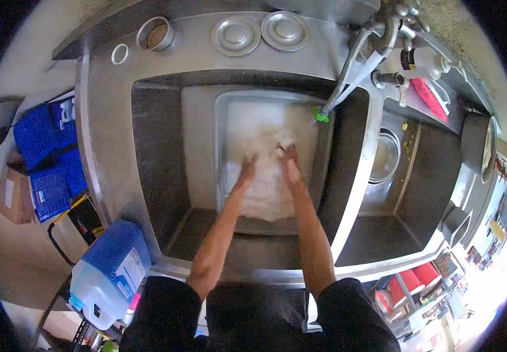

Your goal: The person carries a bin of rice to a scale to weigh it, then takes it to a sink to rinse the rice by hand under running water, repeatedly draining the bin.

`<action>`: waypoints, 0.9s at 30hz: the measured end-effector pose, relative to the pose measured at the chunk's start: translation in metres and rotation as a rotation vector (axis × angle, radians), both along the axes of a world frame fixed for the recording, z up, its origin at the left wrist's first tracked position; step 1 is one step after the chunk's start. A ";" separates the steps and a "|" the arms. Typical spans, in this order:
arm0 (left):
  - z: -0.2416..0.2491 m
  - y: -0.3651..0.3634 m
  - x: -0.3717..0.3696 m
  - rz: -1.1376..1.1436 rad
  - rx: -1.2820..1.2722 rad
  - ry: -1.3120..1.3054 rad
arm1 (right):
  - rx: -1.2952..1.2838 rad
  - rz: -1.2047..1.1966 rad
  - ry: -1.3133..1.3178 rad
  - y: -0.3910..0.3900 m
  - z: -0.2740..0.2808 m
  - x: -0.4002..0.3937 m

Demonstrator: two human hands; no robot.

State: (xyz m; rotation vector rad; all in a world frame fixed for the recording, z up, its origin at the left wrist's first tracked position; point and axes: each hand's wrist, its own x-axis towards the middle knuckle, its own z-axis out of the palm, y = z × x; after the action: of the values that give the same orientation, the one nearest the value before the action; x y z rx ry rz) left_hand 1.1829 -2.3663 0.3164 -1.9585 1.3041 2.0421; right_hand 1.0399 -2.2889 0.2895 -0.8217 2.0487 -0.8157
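A large grey rectangular tub (220,146) sits inside the left sink basin (162,170). Cloudy whitish water and a pale beige mass (268,199) fill it; whether this is grain or something else I cannot make out. My left hand (247,170) reaches into the middle of the tub, its fingers blurred and partly under the contents. To its right, my right hand (289,161) is also in the pale mass, a few whitish bits at its fingertips. Motion smears the fingers of both hands.
A tap (347,76) with a green tip (321,114) hangs over the tub's back right corner. In the right basin stands a round metal pot (386,155). Two metal lids (236,36) and a small tin (155,34) lie along the back ledge. A blue-liquid jug (112,270) stands left.
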 end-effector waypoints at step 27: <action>-0.053 0.046 0.115 -0.924 -0.177 -0.231 | 0.074 -0.176 -0.642 0.058 0.054 0.047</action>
State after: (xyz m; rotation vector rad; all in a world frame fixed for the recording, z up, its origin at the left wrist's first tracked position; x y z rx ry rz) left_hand 1.2982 -2.3200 0.2633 -1.1819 1.8728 1.2467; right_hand 1.0872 -2.2310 0.3431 -0.2791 1.5703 -0.9457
